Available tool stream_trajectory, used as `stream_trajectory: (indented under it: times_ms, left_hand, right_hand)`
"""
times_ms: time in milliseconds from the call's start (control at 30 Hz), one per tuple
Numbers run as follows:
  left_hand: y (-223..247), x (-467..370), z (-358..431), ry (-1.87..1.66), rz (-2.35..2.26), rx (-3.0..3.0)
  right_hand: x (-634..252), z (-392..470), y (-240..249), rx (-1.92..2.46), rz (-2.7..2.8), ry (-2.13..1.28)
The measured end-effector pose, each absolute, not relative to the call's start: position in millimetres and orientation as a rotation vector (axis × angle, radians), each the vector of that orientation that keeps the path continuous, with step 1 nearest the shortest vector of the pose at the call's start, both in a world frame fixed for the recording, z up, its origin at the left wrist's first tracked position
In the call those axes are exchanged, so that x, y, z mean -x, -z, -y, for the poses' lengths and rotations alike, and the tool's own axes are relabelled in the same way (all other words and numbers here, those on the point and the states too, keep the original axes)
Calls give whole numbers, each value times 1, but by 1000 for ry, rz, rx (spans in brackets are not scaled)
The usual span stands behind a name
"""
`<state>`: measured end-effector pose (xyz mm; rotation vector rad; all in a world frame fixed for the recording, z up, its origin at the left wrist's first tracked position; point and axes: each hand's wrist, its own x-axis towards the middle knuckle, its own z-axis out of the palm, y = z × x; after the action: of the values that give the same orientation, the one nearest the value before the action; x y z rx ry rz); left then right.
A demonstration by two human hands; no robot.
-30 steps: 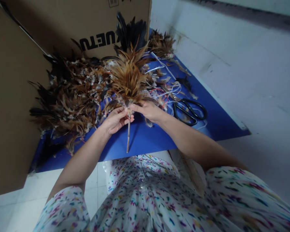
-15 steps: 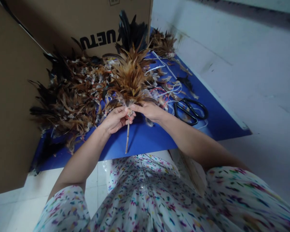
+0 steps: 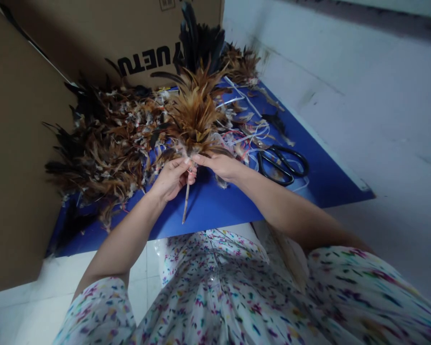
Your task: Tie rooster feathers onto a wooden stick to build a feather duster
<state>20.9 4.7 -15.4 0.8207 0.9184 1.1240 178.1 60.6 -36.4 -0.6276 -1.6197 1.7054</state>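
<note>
Brown and golden feathers with tall black ones behind form a feather duster (image 3: 196,108) on a thin stick (image 3: 186,203), which points down towards me. My left hand (image 3: 172,178) pinches the stick at the base of the feathers. Opposite it, my right hand (image 3: 217,165) closes on the same spot, thumb against the feather roots; its other fingers are hidden under the feathers. Loose brown and black feathers (image 3: 107,143) lie heaped to the left. Black-handled scissors (image 3: 283,165) rest right of my right hand.
A blue board (image 3: 330,187) covers the work surface. White and red strings (image 3: 253,134) lie near the scissors. Another brown feather bunch (image 3: 242,62) sits at the back right. Large cardboard boxes (image 3: 17,143) stand left and behind; a pale wall (image 3: 373,105) rises on the right.
The feather duster has turned slightly between my hands. Its stick's lower end has swung a little left, and the black feathers have shifted right. Both hands stay at the feather base.
</note>
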Motion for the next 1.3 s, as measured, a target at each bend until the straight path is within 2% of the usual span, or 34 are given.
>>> stream_trajectory:
  times_ms: [167, 367, 600, 767, 1067, 1300]
  left_hand:
    - [16, -24, -4, -1181, -1001, -904]
    - [19, -22, -5, -1214, -1046, -1013]
    - [24, -23, -6, -1209, -1144, -1147]
    - [28, -23, -5, -1229, -1174, -1195]
    - [16, -26, -5, -1185, -1109, -1044]
    - [21, -24, -7, -1222, -1349, -1341]
  right_hand:
    - [-183, -61, 29, 610, 1692, -1723]
    - [-186, -65, 27, 740, 1599, -1566]
    - [-181, -64, 27, 853, 1398, -1725]
    - [-178, -63, 34, 954, 1387, -1619]
    - [-178, -63, 35, 976, 1372, -1580]
    - [-173, -64, 39, 849, 1302, -1685]
